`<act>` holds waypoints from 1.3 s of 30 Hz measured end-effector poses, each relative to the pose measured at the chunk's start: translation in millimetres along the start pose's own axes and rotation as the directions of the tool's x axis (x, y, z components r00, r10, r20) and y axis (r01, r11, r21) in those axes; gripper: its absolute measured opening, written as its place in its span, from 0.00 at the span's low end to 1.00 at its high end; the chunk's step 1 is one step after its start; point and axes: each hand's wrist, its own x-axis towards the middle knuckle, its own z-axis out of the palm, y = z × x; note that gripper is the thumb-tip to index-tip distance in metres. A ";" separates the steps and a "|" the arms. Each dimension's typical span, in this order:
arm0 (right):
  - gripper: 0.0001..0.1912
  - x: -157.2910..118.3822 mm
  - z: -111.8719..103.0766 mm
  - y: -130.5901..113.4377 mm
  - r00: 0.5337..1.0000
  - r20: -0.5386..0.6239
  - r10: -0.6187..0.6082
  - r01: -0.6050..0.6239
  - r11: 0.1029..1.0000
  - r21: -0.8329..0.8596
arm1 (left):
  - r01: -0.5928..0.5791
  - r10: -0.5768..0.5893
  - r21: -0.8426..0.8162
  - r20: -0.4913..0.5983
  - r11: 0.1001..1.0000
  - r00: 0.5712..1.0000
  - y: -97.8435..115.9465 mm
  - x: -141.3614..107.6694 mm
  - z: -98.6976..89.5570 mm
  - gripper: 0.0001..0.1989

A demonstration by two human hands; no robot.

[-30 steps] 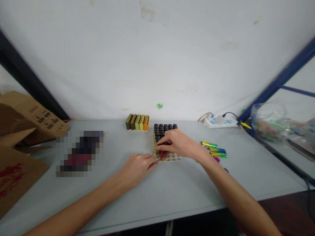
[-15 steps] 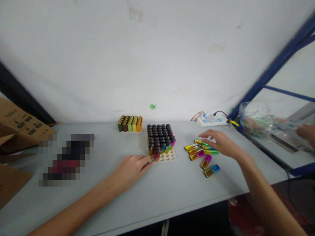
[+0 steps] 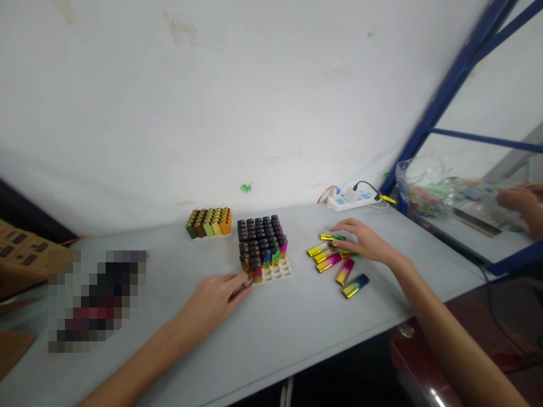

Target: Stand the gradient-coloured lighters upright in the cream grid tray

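A white grid tray (image 3: 283,271) holds rows of upright black-topped lighters (image 3: 259,232), with bare cells at its front right. At the tray's front-left corner is my left hand (image 3: 220,294), its fingers pinched together beside a red lighter (image 3: 257,272). A small glinting thing shows between those fingertips, too small to name. To the right, my right hand (image 3: 360,240) hovers over or touches a loose group of glossy lighter-like pieces (image 3: 328,262) in gold, pink and green, fingers apart and curved. A blue-and-gold piece (image 3: 355,286) lies nearer the table's front.
Against the wall stands a block of green, brown and orange lighters (image 3: 210,223). A power strip (image 3: 352,199) with cables sits at the back right. Cardboard (image 3: 25,249) is at the left. Beyond the blue frame (image 3: 445,85) are plastic bags (image 3: 428,183) and another person's hand (image 3: 524,203).
The view has shifted and tilted, so the table things appear further left. My right hand has lowered slightly toward the loose pieces. My left hand stays at the tray corner.
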 end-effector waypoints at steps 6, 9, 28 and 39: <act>0.17 25.2 13.1 -21.2 0.984 0.158 -0.076 0.075 0.997 0.017 | 0.014 -0.014 0.002 0.016 1.000 1.000 0.1 -0.3 -0.6 0.11; 0.15 30.4 18.8 -28.3 0.981 0.165 -0.100 0.095 0.995 0.043 | 0.022 -0.022 0.008 0.031 1.000 0.999 0.4 -0.4 0.6 0.11; 0.20 61.9 38.9 -138.4 0.998 -0.037 -0.051 0.055 0.412 0.910 | -0.005 0.003 0.043 0.044 0.999 0.999 2.3 -1.1 4.7 0.09; 0.28 44.6 68.9 -154.3 0.949 -0.282 0.141 0.065 0.787 0.613 | -0.016 0.013 0.059 0.051 0.998 0.999 4.7 -1.2 3.7 0.08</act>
